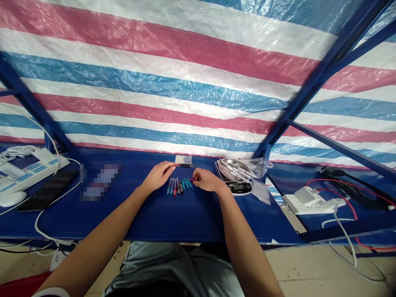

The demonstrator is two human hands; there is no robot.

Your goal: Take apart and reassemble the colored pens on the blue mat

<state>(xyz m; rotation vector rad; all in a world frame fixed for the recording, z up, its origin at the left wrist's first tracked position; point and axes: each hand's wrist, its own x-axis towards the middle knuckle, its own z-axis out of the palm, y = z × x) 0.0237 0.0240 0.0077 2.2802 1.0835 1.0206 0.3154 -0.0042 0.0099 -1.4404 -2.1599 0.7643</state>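
Left hand: the left hand (158,175) is above the blue table top, and its fingers pinch a thin pen (184,165) with a red end.
Right hand: the right hand (207,180) has its fingers pressed together at a small red tip (192,180); it is too small to tell if they hold it.
Pens: a row of blue, red and dark pens (179,186) lies on the table between both hands, close to each.
Open room: the blue table top (154,218) is free of things from the row to the front edge.
Right side: a digital scale (236,188) with a metal bowl (232,166) stands just beside the right hand.
Behind: a small card (183,159) lies near the back edge, before a striped tarp (154,90).
Left side: a blurred patch (100,182) hides something; a dark phone (46,189) lies further left.
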